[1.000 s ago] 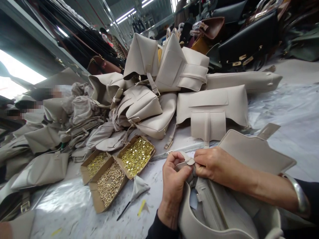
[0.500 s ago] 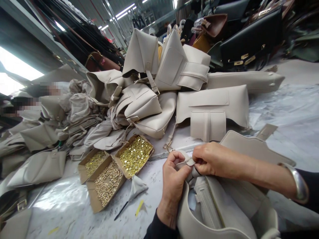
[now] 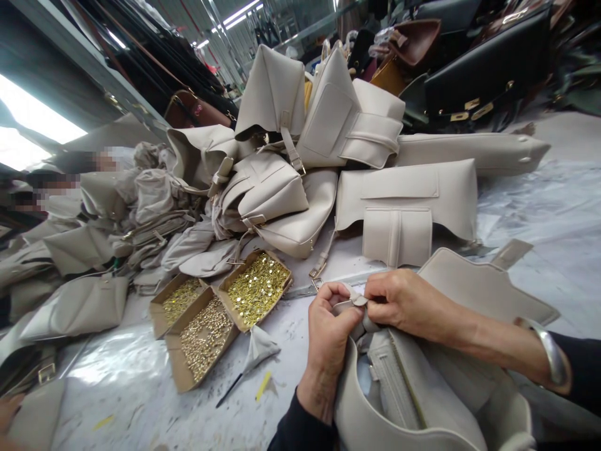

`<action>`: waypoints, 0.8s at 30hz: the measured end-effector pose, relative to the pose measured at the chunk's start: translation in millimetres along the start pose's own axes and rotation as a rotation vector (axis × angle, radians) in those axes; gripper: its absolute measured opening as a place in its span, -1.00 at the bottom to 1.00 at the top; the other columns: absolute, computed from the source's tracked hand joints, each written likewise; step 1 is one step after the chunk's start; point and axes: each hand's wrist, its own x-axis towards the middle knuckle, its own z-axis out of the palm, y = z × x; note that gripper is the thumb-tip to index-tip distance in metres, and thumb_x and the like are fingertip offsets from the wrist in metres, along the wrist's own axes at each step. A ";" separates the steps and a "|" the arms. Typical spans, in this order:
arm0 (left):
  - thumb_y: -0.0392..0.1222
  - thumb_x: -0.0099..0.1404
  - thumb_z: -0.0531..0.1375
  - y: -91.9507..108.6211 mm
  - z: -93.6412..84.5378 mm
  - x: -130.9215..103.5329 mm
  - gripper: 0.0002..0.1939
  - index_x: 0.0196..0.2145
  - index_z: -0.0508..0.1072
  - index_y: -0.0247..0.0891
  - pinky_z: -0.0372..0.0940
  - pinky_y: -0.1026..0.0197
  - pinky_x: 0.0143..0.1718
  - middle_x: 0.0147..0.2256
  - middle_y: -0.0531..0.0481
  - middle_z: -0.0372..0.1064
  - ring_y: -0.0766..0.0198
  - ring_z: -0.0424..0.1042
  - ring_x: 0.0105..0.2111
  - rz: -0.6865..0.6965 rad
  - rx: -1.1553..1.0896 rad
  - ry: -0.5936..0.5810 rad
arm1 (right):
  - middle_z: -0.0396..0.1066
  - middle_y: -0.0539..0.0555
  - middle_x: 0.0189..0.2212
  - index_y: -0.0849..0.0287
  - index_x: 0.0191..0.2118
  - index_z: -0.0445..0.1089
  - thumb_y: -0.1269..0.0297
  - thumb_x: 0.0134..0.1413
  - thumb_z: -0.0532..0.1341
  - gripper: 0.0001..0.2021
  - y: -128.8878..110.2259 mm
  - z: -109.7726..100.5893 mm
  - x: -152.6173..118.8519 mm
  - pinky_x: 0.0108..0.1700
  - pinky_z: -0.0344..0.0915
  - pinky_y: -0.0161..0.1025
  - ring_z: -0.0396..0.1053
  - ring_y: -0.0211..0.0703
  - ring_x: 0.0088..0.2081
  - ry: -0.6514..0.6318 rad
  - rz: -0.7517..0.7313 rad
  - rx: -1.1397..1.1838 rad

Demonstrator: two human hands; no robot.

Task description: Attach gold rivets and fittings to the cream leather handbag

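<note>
An off-white handbag [image 3: 451, 394] stands before me, its mouth open and an inner zip pocket showing. My left hand [image 3: 331, 332] pinches a cream strap [image 3: 357, 299] at the bag's upper edge between thumb and fingers. Close against it, my right hand [image 3: 399, 307] has its fingers closed on the same strap, with the fingertips partly hidden. Left of the hands lie cardboard trays: one of flat gold studs [image 3: 256, 291], another of small rounded gold pieces [image 3: 204, 341], and a third of small gold parts [image 3: 181, 300].
Several cream bag parts [image 3: 277, 188] are heaped behind the trays. A bag flap [image 3: 479, 282] lies by my right forearm. A thin dark-tipped tool [image 3: 230, 389] rests near a folded cloth piece [image 3: 260, 351]. Part of another person's hand [image 3: 9, 410] shows at lower left.
Both hands keep their hold on the strap with hardly any movement. The view has shifted slightly, and another person's hand has come in at the lower left edge.
</note>
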 end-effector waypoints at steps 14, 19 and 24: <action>-0.41 0.06 0.20 -0.7 14.3 -9.5 -0.77 -0.32 0.55 -0.23 0.29 0.30 -0.21 -0.35 0.06 0.50 0.28 0.42 -0.34 0.419 0.457 0.257 | 0.30 -0.02 -0.46 0.19 -0.43 0.35 0.49 0.23 0.19 -0.81 1.6 12.1 -9.6 -0.33 0.05 -0.25 0.26 -0.22 -0.43 0.203 -0.195 -0.164; -0.44 0.11 0.18 -5.5 12.6 -20.7 -0.74 -0.29 0.57 -0.23 0.20 0.35 -0.44 -0.51 0.14 0.38 0.38 0.25 -0.56 0.592 0.547 0.264 | 0.44 0.11 -0.16 0.18 -0.17 0.42 0.44 0.14 0.28 -0.87 2.0 7.0 -13.7 -0.08 0.27 -0.18 0.38 -0.04 -0.12 0.329 -0.216 -0.028; -0.44 0.19 0.22 -4.1 10.8 -37.5 -0.67 -0.11 0.54 -0.19 0.37 0.25 -0.25 -0.29 0.02 0.55 0.26 0.50 -0.35 0.795 0.738 0.319 | 0.56 0.07 -0.19 0.17 -0.05 0.52 0.40 0.20 0.27 -0.79 0.6 -2.0 -21.4 -0.12 0.38 -0.22 0.48 -0.09 -0.18 0.110 -0.200 0.275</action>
